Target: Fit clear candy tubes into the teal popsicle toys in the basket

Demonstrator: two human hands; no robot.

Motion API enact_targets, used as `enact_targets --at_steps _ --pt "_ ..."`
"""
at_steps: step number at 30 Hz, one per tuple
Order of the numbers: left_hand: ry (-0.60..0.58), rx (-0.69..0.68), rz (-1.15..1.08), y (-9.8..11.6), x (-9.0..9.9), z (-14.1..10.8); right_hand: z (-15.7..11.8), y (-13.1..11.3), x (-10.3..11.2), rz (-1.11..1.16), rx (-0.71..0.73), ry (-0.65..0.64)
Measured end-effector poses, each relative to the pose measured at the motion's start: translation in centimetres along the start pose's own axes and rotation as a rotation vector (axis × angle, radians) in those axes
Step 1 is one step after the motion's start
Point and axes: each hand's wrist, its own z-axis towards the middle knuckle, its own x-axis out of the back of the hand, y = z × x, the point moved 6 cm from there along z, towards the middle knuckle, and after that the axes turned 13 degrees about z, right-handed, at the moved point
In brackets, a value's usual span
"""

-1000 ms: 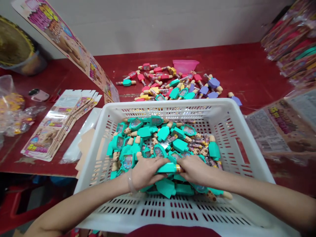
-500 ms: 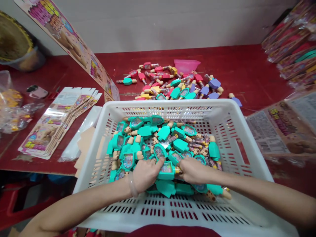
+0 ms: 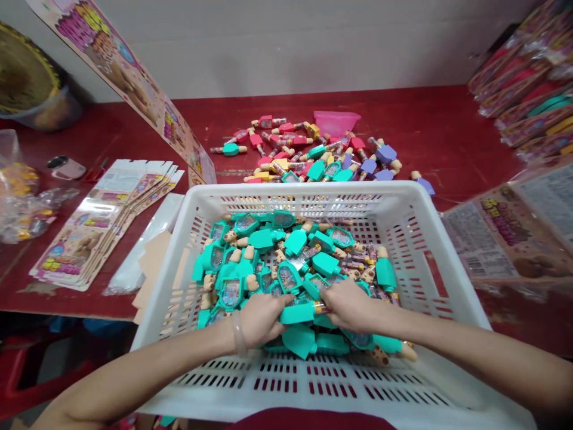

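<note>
My left hand (image 3: 259,318), with a pale bangle at the wrist, pinches the end of a green popsicle-shaped toy (image 3: 299,313). On the other side, the fingers of my right hand (image 3: 347,304) are closed around the toy's clear tube end. The toy lies level between both hands, just above a heap of similar green toys (image 3: 262,240). Several of these have tan, spotted stick ends and clear windows with small coloured bits behind them. All of them lie in a white slotted plastic basket (image 3: 308,190). My fingers hide both ends of the held toy.
Behind the basket, loose red, yellow, purple and green toys (image 3: 286,140) lie beside a pink plastic piece (image 3: 336,122) on the red table (image 3: 430,131). Printed cards (image 3: 85,239) are stacked at left, near a tall printed panel (image 3: 134,83). Bagged packs (image 3: 532,77) stand at right.
The held toy has turned over: its windowed face showed before, and now its plain green side does. Both hands keep hold of it in nearly the same place.
</note>
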Motion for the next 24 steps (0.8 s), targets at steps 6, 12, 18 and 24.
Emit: enact_targets --at_steps 6,12,18,24 --pt "0.346 -0.018 0.255 -0.7 2.5 0.2 0.8 3.1 1.6 0.319 -0.167 -0.195" --pt "0.793 0.030 0.340 -3.6 7.1 -0.1 -0.2 8.1 11.1 0.733 -0.108 0.600" --pt "0.441 -0.191 0.488 -2.8 2.4 2.7 -0.7 9.0 12.1 0.695 0.088 0.681" --pt "0.395 -0.082 0.681 -3.7 1.0 3.7 2.1 10.5 4.9 -0.068 -0.352 0.074"
